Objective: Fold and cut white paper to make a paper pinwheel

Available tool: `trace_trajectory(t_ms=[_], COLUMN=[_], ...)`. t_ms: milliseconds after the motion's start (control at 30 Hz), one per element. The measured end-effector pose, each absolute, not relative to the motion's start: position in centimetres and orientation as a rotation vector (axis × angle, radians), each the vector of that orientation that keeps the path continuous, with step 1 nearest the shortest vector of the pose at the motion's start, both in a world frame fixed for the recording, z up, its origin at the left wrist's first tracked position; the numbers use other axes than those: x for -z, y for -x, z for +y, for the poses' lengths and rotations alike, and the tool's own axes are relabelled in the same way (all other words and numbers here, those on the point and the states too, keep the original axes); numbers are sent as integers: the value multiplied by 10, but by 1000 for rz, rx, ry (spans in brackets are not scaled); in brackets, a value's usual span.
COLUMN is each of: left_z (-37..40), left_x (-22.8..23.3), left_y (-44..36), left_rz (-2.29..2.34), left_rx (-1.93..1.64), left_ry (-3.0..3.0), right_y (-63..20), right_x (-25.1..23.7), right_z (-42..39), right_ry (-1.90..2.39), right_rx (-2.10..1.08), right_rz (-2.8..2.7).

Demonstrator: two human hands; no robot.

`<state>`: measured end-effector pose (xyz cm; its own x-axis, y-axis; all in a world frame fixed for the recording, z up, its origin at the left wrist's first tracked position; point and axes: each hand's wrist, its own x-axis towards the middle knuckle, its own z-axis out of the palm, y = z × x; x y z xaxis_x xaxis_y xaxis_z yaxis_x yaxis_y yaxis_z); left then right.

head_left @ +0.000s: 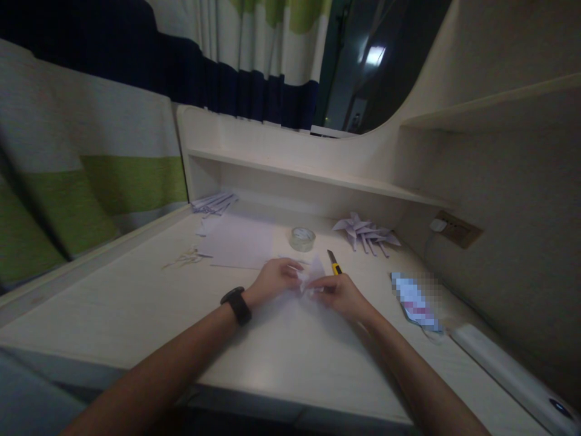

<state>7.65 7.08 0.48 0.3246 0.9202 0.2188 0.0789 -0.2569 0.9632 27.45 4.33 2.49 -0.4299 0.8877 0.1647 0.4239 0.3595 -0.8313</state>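
Between my two hands is a small folded white paper piece point(316, 269), with one pointed flap standing up; it resembles the paper pinwheels point(363, 232) at the back right. My left hand point(276, 281), with a black watch on its wrist, pinches the paper's left side. The fingers of my right hand point(339, 295) are closed on its right side. Just beyond my right hand lies a yellow and black utility knife point(334, 263), its lower end hidden by the hand. A roll of clear tape point(302, 239) rests behind the paper.
White paper sheets point(238, 241) lie left of the tape. Rolled paper sticks point(215, 203) are piled at the back left, near thin loose strips point(185, 257). A phone point(415, 303) with a blurred screen and a long white device point(512, 375) are on the right. A shelf point(313, 175) overhangs the back.
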Motion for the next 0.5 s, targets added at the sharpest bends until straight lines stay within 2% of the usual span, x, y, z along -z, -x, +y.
trace_trajectory(t_ms=[200, 400, 500], left_z=[69, 66, 63], left_x=[-6, -7, -11], left_y=[-78, -78, -79], left_rz=[867, 886, 926], left_rx=[-1100, -1100, -1103], left_ry=[-1588, -1652, -1662], right_y=[-273, -271, -270], right_x=[-27, -28, -30], right_z=[41, 39, 38], right_ry=[1112, 1049, 1089], right_rx=[-929, -1089, -1060], right_rz=[-2006, -1886, -1903])
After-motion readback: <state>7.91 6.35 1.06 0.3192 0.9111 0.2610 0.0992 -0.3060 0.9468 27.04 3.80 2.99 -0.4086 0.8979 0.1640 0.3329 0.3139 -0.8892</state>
